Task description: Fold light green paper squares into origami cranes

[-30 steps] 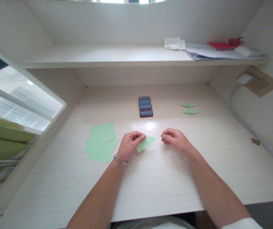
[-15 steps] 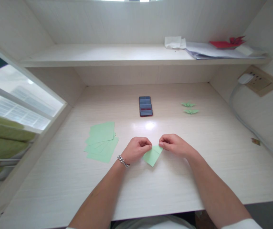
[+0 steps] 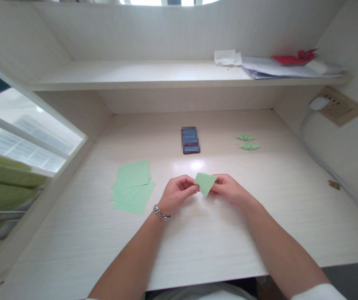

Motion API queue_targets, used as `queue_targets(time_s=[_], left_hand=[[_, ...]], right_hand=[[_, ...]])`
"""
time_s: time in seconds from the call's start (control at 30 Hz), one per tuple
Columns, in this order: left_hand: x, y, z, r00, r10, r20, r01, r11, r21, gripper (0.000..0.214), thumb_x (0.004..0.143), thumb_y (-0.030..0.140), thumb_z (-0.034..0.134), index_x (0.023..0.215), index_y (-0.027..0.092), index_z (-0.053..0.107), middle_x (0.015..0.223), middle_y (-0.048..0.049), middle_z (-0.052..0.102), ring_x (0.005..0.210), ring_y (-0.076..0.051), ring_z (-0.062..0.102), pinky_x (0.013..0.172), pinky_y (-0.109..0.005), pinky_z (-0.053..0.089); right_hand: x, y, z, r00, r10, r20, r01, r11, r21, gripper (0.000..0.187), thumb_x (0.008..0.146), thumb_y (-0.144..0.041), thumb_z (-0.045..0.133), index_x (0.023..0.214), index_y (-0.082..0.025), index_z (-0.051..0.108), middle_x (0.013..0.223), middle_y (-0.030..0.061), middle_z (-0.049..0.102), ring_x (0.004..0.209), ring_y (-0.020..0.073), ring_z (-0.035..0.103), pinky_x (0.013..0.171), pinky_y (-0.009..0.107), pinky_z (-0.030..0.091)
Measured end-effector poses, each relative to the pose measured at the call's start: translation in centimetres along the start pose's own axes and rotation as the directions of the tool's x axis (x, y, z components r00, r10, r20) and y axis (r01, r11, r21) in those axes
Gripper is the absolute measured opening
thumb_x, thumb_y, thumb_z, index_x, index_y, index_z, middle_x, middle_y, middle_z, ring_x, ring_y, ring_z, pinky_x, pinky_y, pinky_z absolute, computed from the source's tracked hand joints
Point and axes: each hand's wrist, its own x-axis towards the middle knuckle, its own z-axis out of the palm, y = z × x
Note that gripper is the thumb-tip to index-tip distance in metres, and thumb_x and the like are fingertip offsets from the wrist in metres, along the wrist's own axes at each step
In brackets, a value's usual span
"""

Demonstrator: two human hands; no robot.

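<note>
Green folded paper (image 3: pixel 205 183) now raised, seemingly off desk; left hand (image 3: pixel 179 194), right hand (image 3: pixel 227 190) pinching it.

The folded green paper (image 3: pixel 205 183) is sitting differently now — a second ago it was lying out to the right of the left hand (image 3: pixel 178 194), pinched by that hand alone, with the right hand (image 3: pixel 228 189) apart from it. Half a second ago both hands were closing on it, its point hanging down toward the table (image 3: pixel 197 241). Now both are pinching it from either side, and it is standing higher between the fingertips — its flat face turned up toward the camera, its point still downward.
</note>
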Motion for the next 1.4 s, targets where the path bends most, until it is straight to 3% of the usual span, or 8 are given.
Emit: queue_targets(time_s=[0.07, 0.13, 0.23, 0.37, 0.77, 0.93, 1.03, 1.4], left_hand=[[0.1, -0.1, -0.2, 0.996, -0.086, -0.018, 0.086, 0.996, -0.013, 0.016, 0.072, 0.027, 0.073, 0.076, 0.013, 0.064, 0.068, -0.0030, 0.067, 0.062, -0.013, 0.062, 0.060, -0.024, 0.051], [0.2, -0.3, -0.3, 0.989, -0.145, -0.015, 0.145, 0.989, -0.010, 0.017, 0.071, 0.027, 0.073, 0.075, 0.013, 0.064, 0.066, -0.0023, 0.066, 0.058, -0.012, 0.061, 0.056, -0.023, 0.049], [0.4, -0.6, -0.4, 0.984, -0.180, 0.019, 0.180, 0.984, 0.003, 0.018, 0.071, 0.028, 0.073, 0.076, 0.013, 0.065, 0.066, -0.0020, 0.065, 0.056, -0.011, 0.059, 0.054, -0.022, 0.048], [0.4, -0.8, -0.5, 0.985, -0.172, 0.013, 0.172, 0.985, 0.003, 0.020, 0.071, 0.030, 0.073, 0.081, 0.013, 0.067, 0.070, -0.0027, 0.066, 0.058, -0.010, 0.059, 0.055, -0.023, 0.049], [0.3, -0.3, -0.6, 0.984, -0.176, -0.025, 0.173, 0.981, -0.093, 0.013, 0.066, 0.020, 0.072, 0.077, 0.014, 0.070, 0.069, -0.0034, 0.066, 0.061, -0.013, 0.060, 0.056, -0.026, 0.051], [0.2, -0.3, -0.7, 0.988, -0.149, -0.044, 0.146, 0.988, -0.059, 0.007, 0.067, 0.017, 0.070, 0.073, 0.014, 0.070, 0.068, -0.0023, 0.066, 0.060, -0.012, 0.059, 0.057, -0.024, 0.050], [0.1, -0.1, -0.7, 0.993, -0.115, -0.031, 0.116, 0.993, 0.024, 0.007, 0.068, 0.017, 0.069, 0.074, 0.015, 0.071, 0.069, -0.0024, 0.067, 0.060, -0.012, 0.060, 0.059, -0.024, 0.051], [0.3, -0.5, -0.5, 0.996, -0.051, -0.070, 0.055, 0.997, 0.057, 0.018, 0.071, 0.023, 0.069, 0.087, 0.015, 0.068, 0.081, -0.0058, 0.070, 0.076, -0.016, 0.065, 0.067, -0.027, 0.054]], right_hand=[[0.1, -0.1, 0.0, 0.996, -0.044, -0.078, 0.050, 0.996, 0.072, 0.040, 0.077, -0.054, 0.061, 0.082, -0.015, 0.066, 0.077, 0.0060, 0.065, 0.072, 0.0157, 0.060, 0.064, 0.027, 0.047], [0.2, -0.1, -0.1, 0.993, -0.077, -0.086, 0.084, 0.993, 0.082, 0.043, 0.080, -0.057, 0.056, 0.087, -0.016, 0.066, 0.080, 0.0065, 0.065, 0.073, 0.0168, 0.061, 0.065, 0.029, 0.049], [0.3, 0.2, 0.1, 0.987, -0.144, -0.076, 0.135, 0.985, -0.106, 0.032, 0.074, -0.047, 0.067, 0.083, -0.016, 0.067, 0.077, 0.0040, 0.064, 0.070, 0.0162, 0.060, 0.064, 0.028, 0.050], [0.4, 0.7, 0.3, 0.988, -0.130, -0.089, 0.107, 0.969, -0.222, 0.022, 0.075, -0.037, 0.067, 0.079, -0.015, 0.068, 0.071, 0.0020, 0.063, 0.065, 0.0147, 0.060, 0.061, 0.026, 0.050], [0.1, 0.6, 0.6, 0.992, -0.118, -0.045, 0.114, 0.991, -0.074, 0.029, 0.067, -0.030, 0.071, 0.094, -0.018, 0.075, 0.084, 0.0067, 0.072, 0.066, 0.0169, 0.065, 0.062, 0.032, 0.056], [-0.3, 0.1, 0.3, 0.992, -0.076, 0.104, 0.081, 0.996, -0.048, 0.036, 0.065, -0.030, 0.076, 0.099, -0.018, 0.074, 0.093, 0.0083, 0.073, 0.078, 0.0192, 0.066, 0.071, 0.033, 0.054], [-0.4, -0.1, 0.5, 0.996, -0.087, 0.032, 0.089, 0.994, -0.069, 0.030, 0.075, -0.041, 0.068, 0.090, -0.016, 0.075, 0.087, 0.0089, 0.072, 0.078, 0.0195, 0.066, 0.068, 0.031, 0.054], [0.1, 0.6, 0.9, 0.993, -0.108, -0.048, 0.100, 0.984, -0.147, 0.029, 0.069, -0.034, 0.073, 0.092, -0.016, 0.071, 0.087, 0.0073, 0.070, 0.078, 0.0189, 0.065, 0.065, 0.030, 0.053]])
